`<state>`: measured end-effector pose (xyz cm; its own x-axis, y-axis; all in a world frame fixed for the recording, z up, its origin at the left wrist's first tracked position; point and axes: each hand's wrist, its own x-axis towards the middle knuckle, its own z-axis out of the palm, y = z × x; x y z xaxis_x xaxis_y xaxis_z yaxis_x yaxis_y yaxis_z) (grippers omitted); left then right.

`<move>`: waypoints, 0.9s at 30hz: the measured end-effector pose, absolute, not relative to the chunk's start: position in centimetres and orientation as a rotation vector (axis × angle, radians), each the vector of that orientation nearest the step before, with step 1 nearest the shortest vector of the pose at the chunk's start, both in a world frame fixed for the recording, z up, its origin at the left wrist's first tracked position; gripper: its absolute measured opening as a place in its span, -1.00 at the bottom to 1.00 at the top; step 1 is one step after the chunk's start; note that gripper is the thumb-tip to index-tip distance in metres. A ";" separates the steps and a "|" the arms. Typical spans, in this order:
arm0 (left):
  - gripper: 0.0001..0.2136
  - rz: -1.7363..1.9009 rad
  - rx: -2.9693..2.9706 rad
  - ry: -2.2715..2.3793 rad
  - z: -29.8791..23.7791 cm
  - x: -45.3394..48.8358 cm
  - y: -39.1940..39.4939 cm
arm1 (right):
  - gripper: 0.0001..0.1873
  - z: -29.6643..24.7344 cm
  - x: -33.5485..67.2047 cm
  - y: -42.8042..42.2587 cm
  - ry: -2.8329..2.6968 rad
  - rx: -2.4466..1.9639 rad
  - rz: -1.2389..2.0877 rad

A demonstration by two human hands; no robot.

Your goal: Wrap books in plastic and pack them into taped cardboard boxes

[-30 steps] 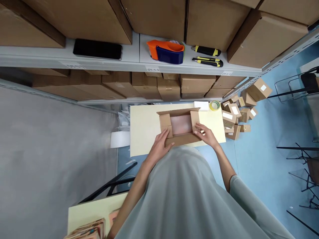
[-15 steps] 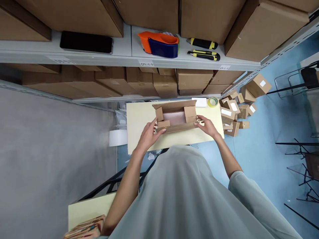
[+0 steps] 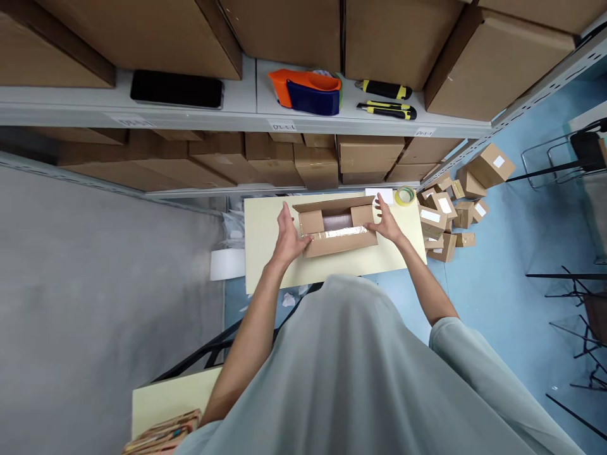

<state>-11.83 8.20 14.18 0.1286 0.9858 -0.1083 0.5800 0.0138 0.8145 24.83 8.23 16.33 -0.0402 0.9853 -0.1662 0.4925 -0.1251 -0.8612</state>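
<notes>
A brown cardboard box (image 3: pixel 339 241) lies on the pale yellow table (image 3: pixel 270 265), its flaps partly folded, with a pinkish wrapped thing showing inside. A shiny strip of clear tape runs along its near flap. My left hand (image 3: pixel 288 232) presses against the box's left end, fingers stretched out. My right hand (image 3: pixel 386 222) rests on the right end, fingers also extended along the flap. Both hands touch the box on opposite sides.
A tape roll (image 3: pixel 405 195) and white card (image 3: pixel 379 193) lie at the table's far edge. The shelf above holds a phone (image 3: pixel 176 90), an orange-blue tape dispenser (image 3: pixel 308 92) and two utility knives (image 3: pixel 386 100). Small labelled boxes (image 3: pixel 450 208) are piled on the blue floor at right.
Both hands moved from the near edge of the box up to its two ends. The near flap has folded over the opening, showing a taped strip.
</notes>
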 end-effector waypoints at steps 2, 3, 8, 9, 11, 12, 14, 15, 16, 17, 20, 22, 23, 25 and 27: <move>0.24 0.698 1.728 1.493 15.0 -11.9 8.8 | 0.12 16.7 24.7 8.6 -1.516 -1.581 1.135; 0.19 0.692 1.756 1.483 15.4 -12.1 8.8 | 0.02 16.9 24.6 8.6 -1.490 -1.569 1.132; -0.39 0.620 1.813 1.513 16.0 -13.2 6.7 | -0.39 16.6 24.4 6.6 -1.402 -1.643 1.058; -0.46 0.601 1.787 1.527 15.7 -13.2 6.1 | -0.40 16.3 24.3 6.0 -1.386 -1.662 1.081; -0.50 0.570 1.674 1.544 15.1 -12.9 5.1 | -0.39 15.6 23.9 5.0 -1.350 -1.672 1.144; -0.48 0.563 1.604 1.552 14.9 -12.6 4.8 | -0.39 15.4 23.7 4.6 -1.335 -1.669 1.158; -0.46 0.567 1.483 1.600 14.7 -11.7 4.5 | -0.42 15.3 23.1 4.1 -1.331 -1.680 1.128; -0.46 0.573 1.444 1.644 14.9 -11.2 4.5 | -0.43 15.5 22.8 3.9 -1.339 -1.712 1.093; -0.48 0.579 1.422 1.694 15.1 -10.8 4.6 | -0.45 15.7 22.5 3.8 -1.348 -1.759 1.057; -0.50 0.585 1.414 1.742 15.4 -10.5 4.7 | -0.47 16.1 22.2 3.8 -1.359 -1.811 1.024; -0.54 0.605 1.420 1.823 16.5 -10.3 4.9 | -0.48 17.2 21.3 3.3 -1.395 -1.914 0.949; -0.54 0.617 1.422 1.841 17.0 -10.6 4.9 | -0.48 17.6 20.6 2.9 -1.407 -1.922 0.925; -0.54 0.614 1.418 1.846 17.2 -10.8 4.9 | -0.48 17.7 20.2 2.7 -1.408 -1.922 0.921; -0.54 0.589 1.409 1.856 17.2 -11.2 5.0 | -0.49 17.6 19.5 2.4 -1.406 -1.936 0.921; -0.55 0.557 1.409 1.864 17.2 -11.4 5.2 | -0.50 17.4 18.7 2.3 -1.406 -1.965 0.917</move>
